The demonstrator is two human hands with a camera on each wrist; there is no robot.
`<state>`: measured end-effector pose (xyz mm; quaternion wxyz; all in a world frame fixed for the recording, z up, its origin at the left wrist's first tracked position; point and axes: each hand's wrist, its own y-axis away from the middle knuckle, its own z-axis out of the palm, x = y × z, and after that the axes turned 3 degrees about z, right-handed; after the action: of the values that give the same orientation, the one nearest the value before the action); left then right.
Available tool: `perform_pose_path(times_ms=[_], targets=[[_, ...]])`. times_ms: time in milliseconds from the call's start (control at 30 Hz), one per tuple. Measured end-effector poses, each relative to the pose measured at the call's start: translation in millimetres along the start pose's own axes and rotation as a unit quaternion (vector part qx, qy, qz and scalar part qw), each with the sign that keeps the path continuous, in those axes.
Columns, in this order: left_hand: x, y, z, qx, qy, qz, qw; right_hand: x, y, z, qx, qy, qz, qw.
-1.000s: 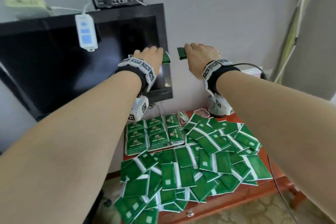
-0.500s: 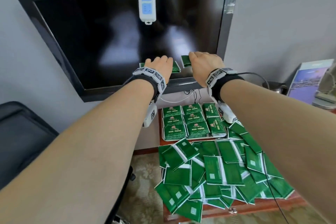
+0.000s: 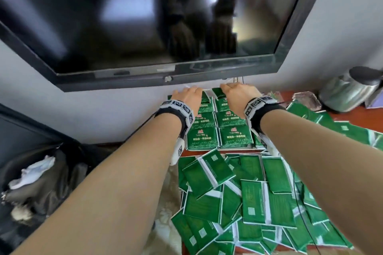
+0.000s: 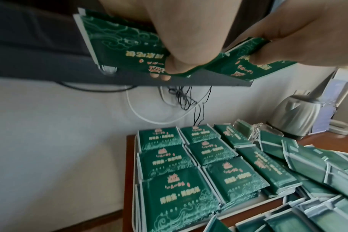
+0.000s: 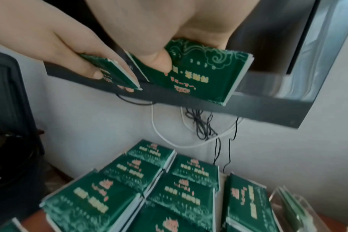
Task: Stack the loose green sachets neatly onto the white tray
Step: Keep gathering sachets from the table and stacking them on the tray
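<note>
R hand up top pinches a green sachet, thumb on its face; L hand's fingers at 10 o'clock hold another sachet just beside. TV frame behind, cables under it. Sachet stacks at 6 o'clock, printed side up, blurred.

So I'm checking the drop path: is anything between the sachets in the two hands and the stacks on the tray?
Nothing visible. The left hand and right hand each pinch a green sachet in open air above the stacks on the white tray; only the wall and some hanging cables lie behind.
</note>
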<state>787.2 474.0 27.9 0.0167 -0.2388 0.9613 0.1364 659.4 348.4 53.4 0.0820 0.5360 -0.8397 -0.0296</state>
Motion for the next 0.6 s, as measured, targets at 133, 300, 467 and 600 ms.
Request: perform_pose_path(times_ms=[133,300,467,600], targets=[[-6.3,-37.5,53.4,-0.041,0.036,0.008,0.998,9.5,-35.8,57.7,-0.06,-0.004,0.002,0.998],[-8.1,-78.5,101.6,-0.068,0.051,0.012,0.996,20.8,-76.5,125.0,-0.109,-0.003,0.0,0.994],[-10.9,-116.4,121.7,-0.049,0.049,0.02,0.997,36.5,-107.3,157.0,-0.116,0.002,0.008,0.993],[-8.4,-140.3,127.0,-0.032,0.051,0.025,0.998,45.0,-122.0,173.9,-0.114,-0.004,0.009,0.993]])
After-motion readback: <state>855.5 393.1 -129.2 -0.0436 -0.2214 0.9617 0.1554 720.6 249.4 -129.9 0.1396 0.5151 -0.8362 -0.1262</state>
